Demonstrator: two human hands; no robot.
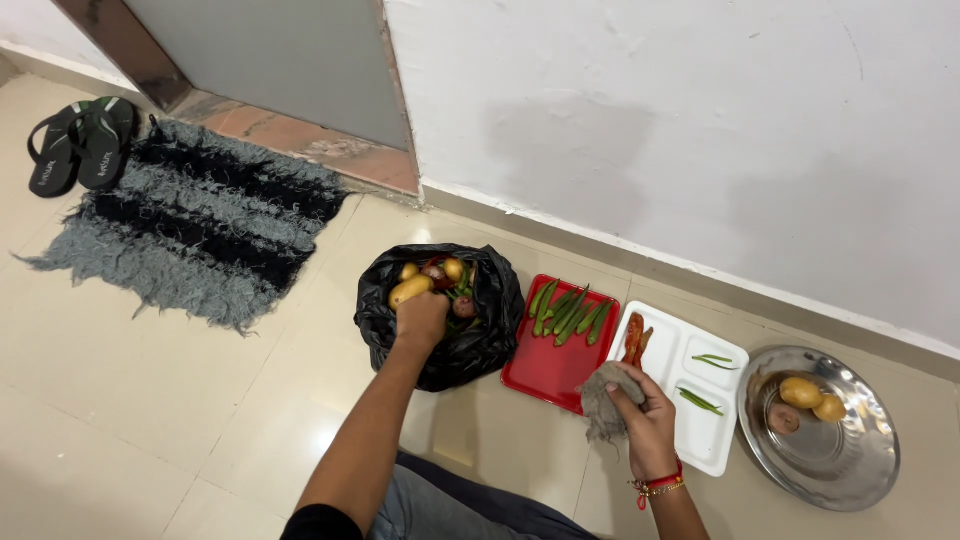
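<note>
My left hand [421, 318] is down in the mouth of the black bag [480, 345], fingers curled shut around a potato [410, 290] that sticks out past my knuckles toward the left. Just beyond it in the bag I see another potato [453, 268], something reddish and a bit of green; I cannot tell those apart more finely.

My right hand [645, 415] is closed on a grey cloth [604, 400], bunched in the fingers and hanging down over the near corner of the red tray [540, 370]. That tray sits just right of the bag and carries a row of okra [568, 312] along its far side.

Next to it, touching or nearly so, is the white tray [700, 445] with compartments: a carrot [633, 340] in its left section, green chillies [702, 401] in the right ones.

Further right is the steel plate [830, 470], holding two potatoes [812, 398] and a darker round piece beside them.

Well off to the left lie a grey and black mat [190, 225] and a pair of sandals [78, 143] by the door.
</note>
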